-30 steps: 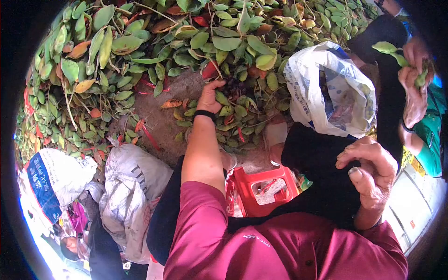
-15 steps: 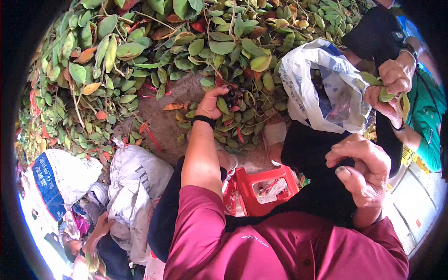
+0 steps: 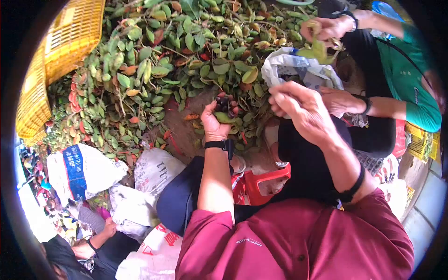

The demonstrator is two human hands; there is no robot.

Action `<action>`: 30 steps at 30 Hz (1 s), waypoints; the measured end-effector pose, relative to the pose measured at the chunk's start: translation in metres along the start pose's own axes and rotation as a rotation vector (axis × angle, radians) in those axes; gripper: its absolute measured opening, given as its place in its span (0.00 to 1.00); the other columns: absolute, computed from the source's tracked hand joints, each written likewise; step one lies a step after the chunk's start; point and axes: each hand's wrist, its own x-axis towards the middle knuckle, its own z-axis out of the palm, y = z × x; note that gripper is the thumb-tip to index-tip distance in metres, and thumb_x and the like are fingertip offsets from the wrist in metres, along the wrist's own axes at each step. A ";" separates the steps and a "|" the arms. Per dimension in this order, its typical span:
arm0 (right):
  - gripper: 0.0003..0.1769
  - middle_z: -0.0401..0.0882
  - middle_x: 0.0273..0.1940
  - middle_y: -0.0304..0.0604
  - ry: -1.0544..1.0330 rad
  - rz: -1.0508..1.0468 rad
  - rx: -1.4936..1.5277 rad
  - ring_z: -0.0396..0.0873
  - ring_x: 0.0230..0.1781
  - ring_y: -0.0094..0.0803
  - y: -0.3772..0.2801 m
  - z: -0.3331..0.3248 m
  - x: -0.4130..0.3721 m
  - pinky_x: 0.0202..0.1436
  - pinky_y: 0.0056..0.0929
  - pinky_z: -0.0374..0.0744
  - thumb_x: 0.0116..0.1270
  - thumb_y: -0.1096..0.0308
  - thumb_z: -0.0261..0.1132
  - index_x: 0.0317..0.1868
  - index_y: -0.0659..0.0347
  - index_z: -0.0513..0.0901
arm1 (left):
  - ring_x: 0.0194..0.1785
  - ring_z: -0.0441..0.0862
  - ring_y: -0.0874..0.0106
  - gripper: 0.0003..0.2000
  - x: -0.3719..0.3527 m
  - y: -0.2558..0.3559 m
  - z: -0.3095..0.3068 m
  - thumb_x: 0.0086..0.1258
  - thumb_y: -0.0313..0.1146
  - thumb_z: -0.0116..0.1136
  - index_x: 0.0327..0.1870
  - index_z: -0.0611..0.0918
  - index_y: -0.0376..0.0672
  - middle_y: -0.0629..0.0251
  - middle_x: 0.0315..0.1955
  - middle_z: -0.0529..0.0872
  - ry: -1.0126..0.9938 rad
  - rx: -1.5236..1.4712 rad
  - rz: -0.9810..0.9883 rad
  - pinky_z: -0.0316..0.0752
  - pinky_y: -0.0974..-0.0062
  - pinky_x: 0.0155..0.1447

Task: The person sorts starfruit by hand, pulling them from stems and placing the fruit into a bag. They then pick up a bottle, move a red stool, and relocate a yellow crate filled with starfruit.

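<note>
My left hand (image 3: 216,122) is palm up, its fingers curled round several dark round seeds (image 3: 224,104). A green pod (image 3: 224,117) lies against the palm below them. My right hand (image 3: 305,112) is in front of the opening of a white plastic bag (image 3: 279,63), its fingers bent close together; whether anything is between them is hidden. A co-worker's hand (image 3: 339,101) rests beside the bag, behind my right hand. That person's other hand (image 3: 326,29) holds green pods (image 3: 317,50) above the bag.
A large heap of green and reddish pods (image 3: 186,70) spreads in front of me. Yellow crates (image 3: 70,42) stand at the far left. White sacks (image 3: 105,175) lie at lower left, near another person's hand (image 3: 110,227). A red plastic stool (image 3: 254,189) stands by my legs.
My right hand has moved from near my chest, where it pinched a small dark thing, forward to the bag. The view has shifted; the co-worker's hands have separated.
</note>
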 end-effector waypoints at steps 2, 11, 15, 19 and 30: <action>0.17 0.82 0.43 0.39 0.052 0.040 0.204 0.79 0.42 0.24 0.001 0.001 -0.002 0.46 0.25 0.79 0.76 0.60 0.61 0.55 0.66 0.81 | 0.46 0.83 0.56 0.19 -0.021 0.002 0.047 0.66 0.39 0.58 0.54 0.79 0.38 0.52 0.50 0.83 -0.011 -0.043 0.044 0.85 0.57 0.45; 0.33 0.75 0.57 0.45 0.141 0.386 0.644 0.78 0.52 0.35 -0.019 0.048 0.005 0.50 0.40 0.78 0.67 0.41 0.67 0.62 0.57 0.76 | 0.40 0.85 0.61 0.13 -0.100 0.012 0.186 0.70 0.37 0.56 0.46 0.83 0.36 0.56 0.39 0.87 0.024 0.394 0.058 0.84 0.62 0.42; 0.21 0.80 0.40 0.33 0.020 0.312 0.909 0.78 0.33 0.29 0.001 0.065 0.012 0.30 0.36 0.77 0.75 0.47 0.56 0.53 0.54 0.80 | 0.30 0.86 0.64 0.19 -0.080 0.006 0.177 0.76 0.46 0.53 0.45 0.82 0.36 0.59 0.38 0.87 0.067 0.772 0.190 0.84 0.60 0.33; 0.17 0.83 0.41 0.39 0.015 0.391 1.208 0.82 0.35 0.34 0.033 0.078 0.006 0.31 0.41 0.80 0.73 0.50 0.57 0.47 0.54 0.82 | 0.37 0.88 0.61 0.26 -0.098 0.000 0.182 0.78 0.51 0.50 0.53 0.78 0.30 0.56 0.41 0.86 0.141 1.136 0.108 0.87 0.60 0.33; 0.16 0.82 0.36 0.43 -0.134 0.482 1.352 0.83 0.29 0.40 0.077 0.098 0.026 0.31 0.40 0.82 0.75 0.54 0.54 0.42 0.58 0.80 | 0.48 0.86 0.52 0.29 -0.105 0.020 0.160 0.80 0.47 0.45 0.64 0.71 0.24 0.46 0.59 0.78 0.153 0.950 0.042 0.88 0.56 0.40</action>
